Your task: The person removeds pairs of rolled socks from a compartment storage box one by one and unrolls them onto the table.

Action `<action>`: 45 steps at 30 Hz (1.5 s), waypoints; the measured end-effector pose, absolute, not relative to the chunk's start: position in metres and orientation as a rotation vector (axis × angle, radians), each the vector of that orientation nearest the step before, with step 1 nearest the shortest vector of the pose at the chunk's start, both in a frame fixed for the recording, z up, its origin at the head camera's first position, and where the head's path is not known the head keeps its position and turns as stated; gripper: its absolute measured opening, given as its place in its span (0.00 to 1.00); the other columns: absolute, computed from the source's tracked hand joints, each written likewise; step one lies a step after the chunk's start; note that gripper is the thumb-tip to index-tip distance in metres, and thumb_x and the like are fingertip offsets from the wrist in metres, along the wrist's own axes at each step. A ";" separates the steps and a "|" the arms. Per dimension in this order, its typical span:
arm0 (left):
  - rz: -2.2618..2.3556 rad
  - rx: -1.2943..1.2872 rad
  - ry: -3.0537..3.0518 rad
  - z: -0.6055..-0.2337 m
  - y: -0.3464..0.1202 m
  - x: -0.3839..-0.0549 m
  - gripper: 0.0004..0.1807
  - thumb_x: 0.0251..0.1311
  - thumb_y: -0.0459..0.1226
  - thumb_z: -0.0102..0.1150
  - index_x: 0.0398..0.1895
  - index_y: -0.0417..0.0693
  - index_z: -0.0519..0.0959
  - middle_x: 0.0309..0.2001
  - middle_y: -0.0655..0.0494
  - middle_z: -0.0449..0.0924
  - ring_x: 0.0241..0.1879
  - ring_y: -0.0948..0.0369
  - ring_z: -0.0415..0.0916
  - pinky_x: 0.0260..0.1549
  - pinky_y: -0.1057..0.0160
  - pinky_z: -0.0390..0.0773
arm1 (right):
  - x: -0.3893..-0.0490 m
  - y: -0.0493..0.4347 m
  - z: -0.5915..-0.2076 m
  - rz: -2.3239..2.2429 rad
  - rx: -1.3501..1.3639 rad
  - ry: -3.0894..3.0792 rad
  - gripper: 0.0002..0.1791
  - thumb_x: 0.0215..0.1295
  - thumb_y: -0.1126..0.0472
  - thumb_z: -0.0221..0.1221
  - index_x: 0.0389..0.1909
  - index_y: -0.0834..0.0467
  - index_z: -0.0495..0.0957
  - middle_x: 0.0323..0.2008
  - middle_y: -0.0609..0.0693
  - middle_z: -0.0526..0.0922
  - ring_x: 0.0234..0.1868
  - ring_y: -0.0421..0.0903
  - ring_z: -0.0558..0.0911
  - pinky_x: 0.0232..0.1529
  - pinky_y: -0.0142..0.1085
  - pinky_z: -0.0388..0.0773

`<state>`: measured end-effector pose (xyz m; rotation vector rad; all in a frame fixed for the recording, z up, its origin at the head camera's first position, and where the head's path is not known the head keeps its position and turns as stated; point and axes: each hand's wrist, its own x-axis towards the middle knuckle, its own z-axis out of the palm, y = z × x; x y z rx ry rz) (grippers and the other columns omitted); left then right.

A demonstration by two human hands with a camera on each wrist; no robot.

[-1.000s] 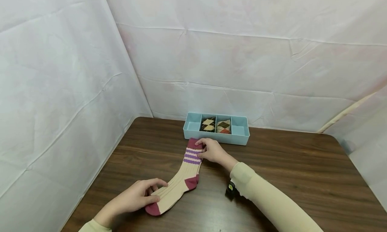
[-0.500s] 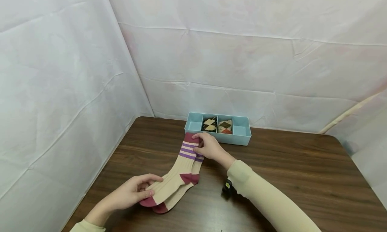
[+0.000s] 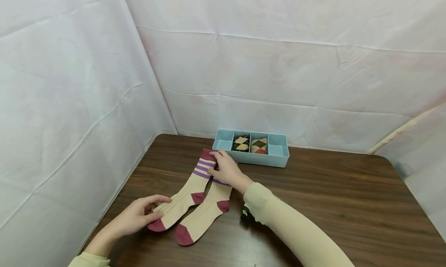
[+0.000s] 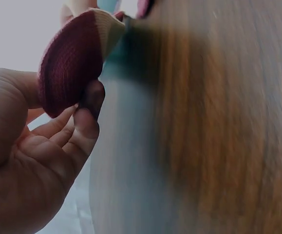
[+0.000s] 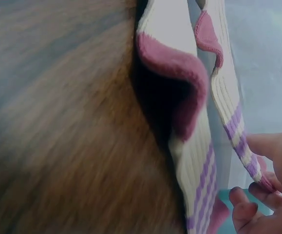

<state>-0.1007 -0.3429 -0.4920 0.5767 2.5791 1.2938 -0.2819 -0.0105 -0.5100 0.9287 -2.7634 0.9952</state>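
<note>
And there's the split! The pair has come apart: the held sock [image 3: 184,197], lying right over its mate half a sec ago, is now off to the person's L, and the second sock [image 3: 205,216] shows nearly full length on the table [image 3: 313,189]. Dark wood shows btwn the feet, both maroon heels and toes in plain sight. For the work in hand that's a real step, I'd say: two separate socks to deal with now, not one stack, though up top they're close, and the R hand [image 3: 228,170] hides most of the second cuff in the head view (R wrist cam catches a bit of it).

Fingers: L hand [image 3: 137,214] has the maroon toe [image 4: 72,58] pinched, thumb one side, fingers curled on the other. R hand pinches the same sock's cuff btwn thumb and fingertips, just past the purple stripes [image 5: 235,129]. So both hands on one sock, none gripping the other as far as I can tell. Wrist views suggest the held one's lifted a bit; how much, can't say.

Behind: blue tray [image 3: 259,158], 4 compartments, dark argyle bundle [image 3: 241,143] and paler argyle bundle [image 3: 259,146] in the middle two. Held cuff's by its L front corner; touching or not, can't tell.
</note>
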 end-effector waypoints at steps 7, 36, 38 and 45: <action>1.182 0.544 2.656 -0.500 -0.348 -0.101 0.18 0.75 0.35 0.68 0.65 0.55 0.83 0.50 0.56 0.86 0.36 0.67 0.78 0.34 0.64 0.79 | -0.272 -0.026 -0.500 0.966 0.853 -2.895 0.34 0.79 0.54 0.66 0.80 0.58 0.70 0.74 0.59 0.71 0.72 0.60 0.76 0.73 0.54 0.74; 1.018 0.604 2.821 -0.509 -0.360 -0.091 0.29 0.64 0.45 0.79 0.68 0.55 0.83 0.40 0.61 0.73 0.33 0.68 0.69 0.31 0.66 0.73 | -0.278 -0.028 -0.515 0.904 0.793 -3.046 0.33 0.77 0.49 0.68 0.76 0.58 0.75 0.64 0.64 0.76 0.61 0.56 0.80 0.67 0.50 0.79; 1.016 0.594 2.826 -0.509 -0.360 -0.091 0.29 0.63 0.44 0.80 0.67 0.56 0.83 0.39 0.61 0.72 0.33 0.68 0.69 0.31 0.66 0.72 | -0.279 -0.028 -0.515 0.899 0.794 -3.050 0.33 0.78 0.49 0.68 0.76 0.57 0.75 0.64 0.64 0.76 0.62 0.56 0.80 0.67 0.49 0.78; 1.028 0.601 2.826 -0.510 -0.360 -0.091 0.29 0.62 0.43 0.81 0.66 0.55 0.83 0.38 0.61 0.72 0.33 0.68 0.69 0.30 0.66 0.73 | -0.279 -0.029 -0.515 0.897 0.807 -3.037 0.33 0.78 0.49 0.68 0.76 0.58 0.75 0.62 0.63 0.76 0.57 0.54 0.80 0.65 0.48 0.79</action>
